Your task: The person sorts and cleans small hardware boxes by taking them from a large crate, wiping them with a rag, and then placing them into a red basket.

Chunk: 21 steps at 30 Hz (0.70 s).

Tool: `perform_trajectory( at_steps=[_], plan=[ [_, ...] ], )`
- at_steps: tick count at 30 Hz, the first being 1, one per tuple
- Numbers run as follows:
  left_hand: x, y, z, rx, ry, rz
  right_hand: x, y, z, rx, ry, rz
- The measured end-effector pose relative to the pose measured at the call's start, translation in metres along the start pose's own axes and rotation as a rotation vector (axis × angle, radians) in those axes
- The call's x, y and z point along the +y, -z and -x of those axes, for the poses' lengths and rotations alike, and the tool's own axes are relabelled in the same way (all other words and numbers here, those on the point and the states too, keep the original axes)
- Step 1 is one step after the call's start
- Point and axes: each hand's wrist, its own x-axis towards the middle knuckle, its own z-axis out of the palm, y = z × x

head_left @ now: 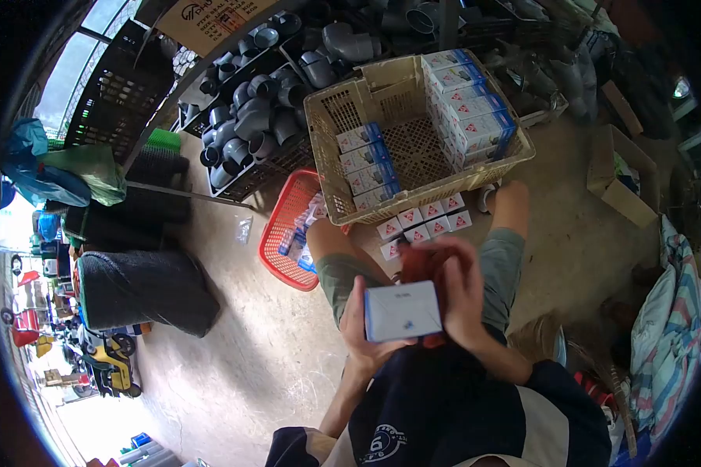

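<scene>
In front of the lap, my left hand grips a white box with blue edges by its left side. My right hand is just right of the box, blurred, with a dark red cloth-like item at its fingers; whether it holds that item is hard to tell. Beyond the knees stands a beige plastic crate, with blue and white boxes stacked at its right and more boxes at its left. Small white boxes lie in rows on the floor before the crate.
A red basket with blue and white packets sits left of the crate. Behind are grey pipe fittings in black crates. A dark mesh roll lies at left, an open cardboard box at right.
</scene>
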Motion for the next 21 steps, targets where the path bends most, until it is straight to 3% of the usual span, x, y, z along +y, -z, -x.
perform_trajectory(
  at_steps=[2, 3, 5, 7, 9, 16, 21],
  plan=[
    [0.014, 0.006, -0.02, -0.095, -0.222, -0.274, -0.031, 0.004, -0.025, -0.121, 0.125, -0.069],
    [0.015, 0.008, -0.024, -0.132, -0.214, -0.289, -0.049, 0.005, -0.032, -0.178, 0.187, -0.104],
    [0.016, 0.009, -0.027, -0.214, -0.201, -0.312, -0.089, 0.005, -0.037, -0.511, -0.093, -0.052],
    [0.011, 0.008, -0.02, -0.213, -0.119, -0.292, -0.099, 0.001, -0.037, -0.735, -0.015, 0.237],
    [0.012, 0.005, -0.02, -0.19, -0.088, -0.277, -0.093, -0.02, -0.039, -0.83, 0.431, 0.756],
    [0.015, -0.007, -0.01, -0.15, 0.012, -0.309, -0.075, -0.007, -0.031, -0.628, 0.254, 0.647],
    [0.017, -0.016, -0.006, -0.107, 0.08, -0.232, -0.064, -0.004, -0.033, -0.596, 0.431, 0.7]
  ],
)
